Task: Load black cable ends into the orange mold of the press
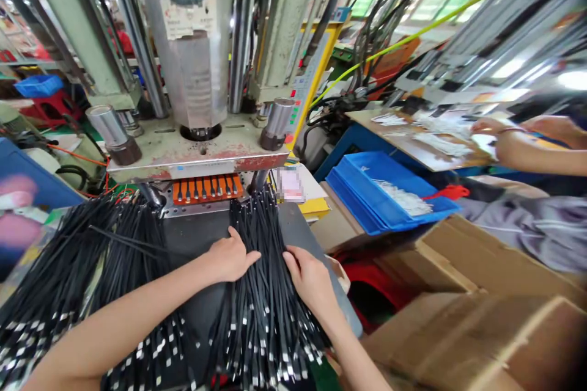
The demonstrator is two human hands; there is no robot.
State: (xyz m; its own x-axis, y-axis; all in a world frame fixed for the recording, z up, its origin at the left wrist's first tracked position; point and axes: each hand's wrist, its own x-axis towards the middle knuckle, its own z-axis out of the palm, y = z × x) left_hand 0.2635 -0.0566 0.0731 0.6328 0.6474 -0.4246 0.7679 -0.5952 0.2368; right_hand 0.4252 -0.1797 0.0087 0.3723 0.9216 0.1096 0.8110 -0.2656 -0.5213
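Observation:
A thick bundle of black cables (263,293) with shiny metal ends lies lengthwise on the dark worktop (192,238). At its left side is my left hand (229,256), index finger and thumb spread apart, the thumb tip touching the cables. My right hand (312,278) rests against the bundle's right edge with thumb and forefinger slightly apart; its other fingers are partly hidden. Beyond the hands, an orange mould block (207,188) holding several short black cable ends sits under the press plate (197,156). More black cables (132,256) lie left of my left forearm.
The press column (192,61) and guide rods stand straight ahead. To the right are blue trays (362,195) with white parts, cardboard boxes (458,330) and a yellow control panel (316,73). Another person's hands (518,140) work over white pieces at the far right bench.

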